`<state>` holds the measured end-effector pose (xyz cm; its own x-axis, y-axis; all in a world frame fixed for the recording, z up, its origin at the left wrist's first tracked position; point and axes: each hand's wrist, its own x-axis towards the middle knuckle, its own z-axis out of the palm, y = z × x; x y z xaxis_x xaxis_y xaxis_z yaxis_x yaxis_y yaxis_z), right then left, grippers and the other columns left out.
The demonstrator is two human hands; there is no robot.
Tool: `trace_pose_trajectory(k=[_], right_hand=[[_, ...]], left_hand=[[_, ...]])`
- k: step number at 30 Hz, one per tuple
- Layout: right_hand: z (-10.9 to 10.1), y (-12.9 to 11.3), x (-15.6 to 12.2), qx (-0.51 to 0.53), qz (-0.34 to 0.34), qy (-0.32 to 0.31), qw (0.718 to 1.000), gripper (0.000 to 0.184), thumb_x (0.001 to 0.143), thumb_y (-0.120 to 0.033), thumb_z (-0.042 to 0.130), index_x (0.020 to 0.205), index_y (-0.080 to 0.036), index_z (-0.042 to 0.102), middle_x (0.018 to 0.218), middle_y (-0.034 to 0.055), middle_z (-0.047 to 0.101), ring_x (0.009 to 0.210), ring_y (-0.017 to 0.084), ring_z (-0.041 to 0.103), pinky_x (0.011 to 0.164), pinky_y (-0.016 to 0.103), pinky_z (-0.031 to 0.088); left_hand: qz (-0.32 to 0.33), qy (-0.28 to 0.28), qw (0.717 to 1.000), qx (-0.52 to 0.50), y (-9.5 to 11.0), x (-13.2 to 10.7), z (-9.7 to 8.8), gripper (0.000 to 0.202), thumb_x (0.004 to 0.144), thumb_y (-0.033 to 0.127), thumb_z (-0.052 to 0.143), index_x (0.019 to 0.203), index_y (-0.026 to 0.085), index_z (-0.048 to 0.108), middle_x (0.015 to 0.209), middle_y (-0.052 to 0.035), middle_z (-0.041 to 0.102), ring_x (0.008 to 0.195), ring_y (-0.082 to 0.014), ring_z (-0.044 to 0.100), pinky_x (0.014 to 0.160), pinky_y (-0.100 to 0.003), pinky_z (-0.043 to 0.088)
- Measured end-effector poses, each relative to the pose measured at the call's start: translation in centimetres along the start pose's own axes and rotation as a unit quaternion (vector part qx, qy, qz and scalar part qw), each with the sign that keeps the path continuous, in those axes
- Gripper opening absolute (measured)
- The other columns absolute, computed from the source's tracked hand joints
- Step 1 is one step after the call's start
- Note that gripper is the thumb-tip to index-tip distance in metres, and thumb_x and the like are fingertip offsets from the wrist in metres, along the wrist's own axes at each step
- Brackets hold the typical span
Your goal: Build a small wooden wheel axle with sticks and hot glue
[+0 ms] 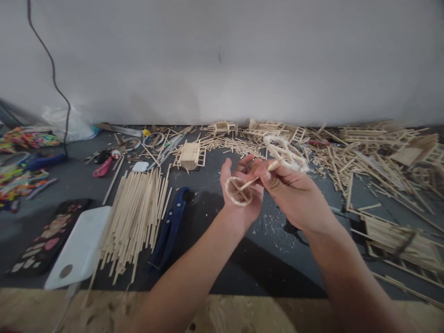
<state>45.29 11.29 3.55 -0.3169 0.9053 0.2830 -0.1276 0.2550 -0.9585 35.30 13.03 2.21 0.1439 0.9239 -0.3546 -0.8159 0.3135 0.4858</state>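
Observation:
Held up in front of me is a pair of small spoked wooden wheels joined by a stick axle (pixel 250 182). The nearer wheel (pixel 239 203) lies in the cupped palm of my left hand (pixel 249 210), whose thumb stands apart while the other fingers curl by the axle. My right hand (pixel 291 192) pinches the axle between thumb and fingers. Just above its knuckles is the farther wheel (pixel 286 152), with whitish fuzzy bits on its rim. The fingers partly hide the middle of the axle.
Left of my arms lie blue-handled cutters (pixel 169 229), a bundle of thin sticks (pixel 135 212), a white power bank (pixel 79 245) and a dark patterned phone (pixel 52 233). A small slatted wooden piece (pixel 190 155) stands behind. Loose sticks (pixel 333 162) and a wooden frame (pixel 398 240) lie right.

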Motion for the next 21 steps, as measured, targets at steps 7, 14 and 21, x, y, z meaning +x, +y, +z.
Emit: trace_pose_trajectory(k=[7, 14, 21], right_hand=[[0.0, 0.1, 0.0, -0.012, 0.003, 0.002, 1.000, 0.017, 0.089, -0.036, 0.053, 0.086, -0.025, 0.066, 0.085, 0.0007, 0.063, 0.086, 0.016, 0.059, 0.079, 0.033, 0.048], [-0.3, -0.5, 0.0, 0.018, -0.024, 0.022, 0.999, 0.013, 0.089, -0.031, 0.054, 0.088, -0.028, 0.067, 0.088, 0.0005, 0.065, 0.089, 0.018, 0.060, 0.080, 0.035, 0.048], [-2.5, -0.2, 0.3, -0.023, -0.030, 0.084, 0.996, 0.011, 0.087, -0.032, 0.057, 0.092, -0.029, 0.067, 0.088, -0.0004, 0.065, 0.085, 0.016, 0.060, 0.079, 0.033, 0.048]], left_hand=[[-0.017, 0.010, 0.999, -0.049, 0.1, 0.0, 0.1, 0.043, 0.088, 0.051, 0.033, 0.079, 0.020, 0.061, 0.073, -0.0049, 0.063, 0.100, -0.0203, 0.061, 0.090, -0.032, 0.047], [-0.008, -0.004, 0.999, -0.036, 0.2, 0.2, 0.3, 0.038, 0.089, 0.042, 0.032, 0.073, 0.020, 0.058, 0.071, -0.0042, 0.061, 0.085, -0.0173, 0.062, 0.081, -0.031, 0.048], [0.065, -0.066, 0.988, 0.122, 1.5, 2.4, -1.6, 0.015, 0.081, 0.025, 0.050, 0.076, 0.018, 0.062, 0.077, -0.0046, 0.062, 0.071, -0.0150, 0.058, 0.067, -0.029, 0.047]])
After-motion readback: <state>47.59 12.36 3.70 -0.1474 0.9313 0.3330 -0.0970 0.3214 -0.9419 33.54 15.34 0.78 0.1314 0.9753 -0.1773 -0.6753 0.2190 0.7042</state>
